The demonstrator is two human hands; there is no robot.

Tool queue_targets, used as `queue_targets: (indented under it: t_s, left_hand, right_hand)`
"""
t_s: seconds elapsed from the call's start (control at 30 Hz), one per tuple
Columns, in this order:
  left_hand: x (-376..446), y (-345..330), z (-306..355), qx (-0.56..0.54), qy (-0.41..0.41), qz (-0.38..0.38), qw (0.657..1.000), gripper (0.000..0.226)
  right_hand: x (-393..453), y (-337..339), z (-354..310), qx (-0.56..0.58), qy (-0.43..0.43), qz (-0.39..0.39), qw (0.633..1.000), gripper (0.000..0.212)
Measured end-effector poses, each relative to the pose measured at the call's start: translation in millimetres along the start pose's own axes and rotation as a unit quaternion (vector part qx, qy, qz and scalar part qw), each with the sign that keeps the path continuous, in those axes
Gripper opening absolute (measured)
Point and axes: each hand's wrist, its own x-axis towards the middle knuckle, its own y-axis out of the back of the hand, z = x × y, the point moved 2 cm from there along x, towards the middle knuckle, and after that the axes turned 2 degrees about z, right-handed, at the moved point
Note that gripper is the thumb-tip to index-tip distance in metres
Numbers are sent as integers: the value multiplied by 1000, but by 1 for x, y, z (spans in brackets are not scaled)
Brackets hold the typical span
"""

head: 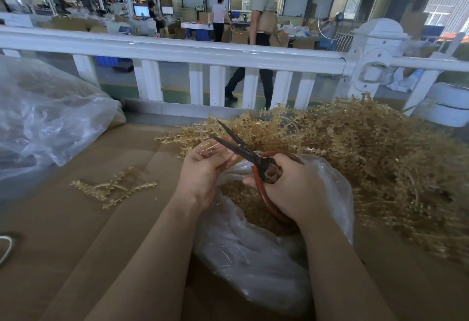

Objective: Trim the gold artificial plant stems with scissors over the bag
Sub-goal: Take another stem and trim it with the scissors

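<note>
My right hand grips the red-brown handles of black-bladed scissors, whose blades are parted and point up-left. My left hand pinches a small gold stem right at the blades. Both hands hover over a clear plastic bag that holds gold trimmings. A large heap of gold artificial plant stems lies to the right and behind the bag. Several gold stems lie apart on the cardboard to the left.
Brown cardboard covers the work surface. A big crumpled clear plastic bag sits at the far left. A white railing runs across behind the table, and a person walks past beyond it. A white cable loop lies at the left edge.
</note>
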Motion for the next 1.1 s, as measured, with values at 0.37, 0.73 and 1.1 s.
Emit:
queue_targets:
  t_s: [0.37,0.73,1.1]
  left_hand:
    - [1,2,1,6,23,25,999,8]
    - [-3,-3,5,76,8,13,997,39]
    - [-6,-4,4,88,-16,7,996,18]
  right_hand:
    - [1,-1,0,7,10,27,1000,65]
    - [-2,1,0,24,12,7,1000,49]
    - [-2,2,0,-4,17,32,999,49]
